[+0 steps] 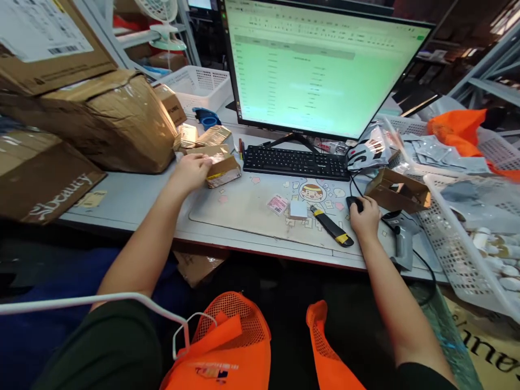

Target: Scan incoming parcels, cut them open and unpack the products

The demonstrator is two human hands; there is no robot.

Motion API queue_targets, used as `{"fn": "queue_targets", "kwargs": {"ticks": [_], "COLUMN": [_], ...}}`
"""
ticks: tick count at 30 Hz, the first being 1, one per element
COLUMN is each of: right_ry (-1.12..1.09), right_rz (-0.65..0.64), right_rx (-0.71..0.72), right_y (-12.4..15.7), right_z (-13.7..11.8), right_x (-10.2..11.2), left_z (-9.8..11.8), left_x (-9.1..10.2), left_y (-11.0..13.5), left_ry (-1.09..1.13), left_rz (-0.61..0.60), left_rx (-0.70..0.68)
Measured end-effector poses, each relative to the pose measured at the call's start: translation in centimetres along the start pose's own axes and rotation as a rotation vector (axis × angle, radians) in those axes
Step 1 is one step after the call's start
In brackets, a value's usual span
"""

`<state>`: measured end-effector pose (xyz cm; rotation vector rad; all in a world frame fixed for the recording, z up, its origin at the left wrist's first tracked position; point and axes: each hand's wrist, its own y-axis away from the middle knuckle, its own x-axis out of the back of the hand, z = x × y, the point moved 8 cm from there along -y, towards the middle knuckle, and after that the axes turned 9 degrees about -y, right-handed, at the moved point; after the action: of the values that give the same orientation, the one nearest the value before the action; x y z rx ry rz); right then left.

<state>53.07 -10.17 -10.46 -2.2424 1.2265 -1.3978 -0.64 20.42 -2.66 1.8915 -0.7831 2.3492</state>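
Hands both resting on desk (pixel 134 200). Left hand (pixel 194 170), centre-left of frame, lying palm-down, fingers draping over left end of small taped cardboard box (pixel 224 172); gripping or merely touching, cannot tell. Box's long axis running left-right, extending rightward from fingers toward keyboard (pixel 296 161). Right hand (pixel 365 218), lower right, cupping black mouse (pixel 354 202); box cutter (pixel 331 226) lying just left.

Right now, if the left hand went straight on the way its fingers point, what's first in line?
The small taped box: the left hand rests on its near end. Beyond it, probably the keyboard.
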Motion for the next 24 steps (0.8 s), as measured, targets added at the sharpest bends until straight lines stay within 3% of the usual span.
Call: {"fn": "queue_targets", "kwargs": {"ticks": [4, 8, 13, 20, 22, 24], "right_ry": [-0.051, -0.091, -0.115, -0.058, -0.033, -0.058], "right_rz": [0.013, 0.014, 0.023, 0.077, 0.112, 0.152], "right_rx": [0.002, -0.007, 0.018, 0.138, 0.186, 0.245], "right_y": [-0.1, -0.3, -0.2, 0.2, 0.0, 0.3], "right_z": [0.6, 1.0, 0.3, -1.3, -3.1, -6.9], "right_x": [-0.1, -0.2, 0.3, 2.1, 3.2, 4.6], "left_z": [1.7, 3.8, 5.1, 4.7, 4.4, 4.7], "left_x": [-0.5, 0.1, 1.9, 6.8, 7.6, 7.9], "left_y": [5.3, 8.5, 9.7, 10.4, 10.9, 11.8], "left_ry": [0.169, 0.180, 0.190, 0.243, 0.253, 0.272], "left_rz": [0.080, 0.123, 0.191, 0.390, 0.454, 0.538], "left_rx": [-0.049, -0.032, -0.032, -0.073, -0.086, -0.132]}}
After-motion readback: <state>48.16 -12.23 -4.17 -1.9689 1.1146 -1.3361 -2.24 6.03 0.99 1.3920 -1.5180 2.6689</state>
